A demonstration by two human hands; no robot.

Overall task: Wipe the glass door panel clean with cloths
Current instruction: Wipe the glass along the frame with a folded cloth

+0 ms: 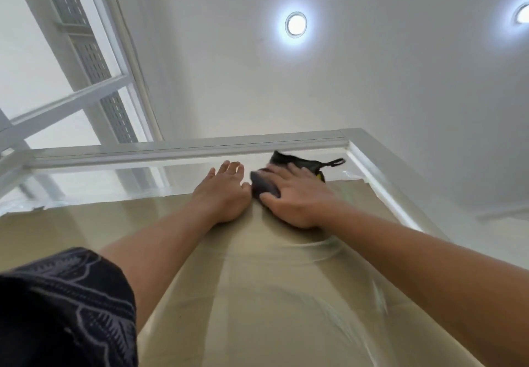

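Observation:
The glass door panel (257,295) rises in front of me, brown paper showing behind it, with wipe streaks on its right side. My right hand (294,195) presses a dark cloth (297,163) flat against the glass near the top of the panel, fingers spread over it; a loop of the cloth sticks out to the right. My left hand (226,192) rests flat on the glass just left of the cloth, fingers straight and holding nothing.
The white door frame (186,149) runs across the top and down the right side (383,189). A window with white bars (71,100) is at the upper left. Two ceiling lights (295,24) shine above.

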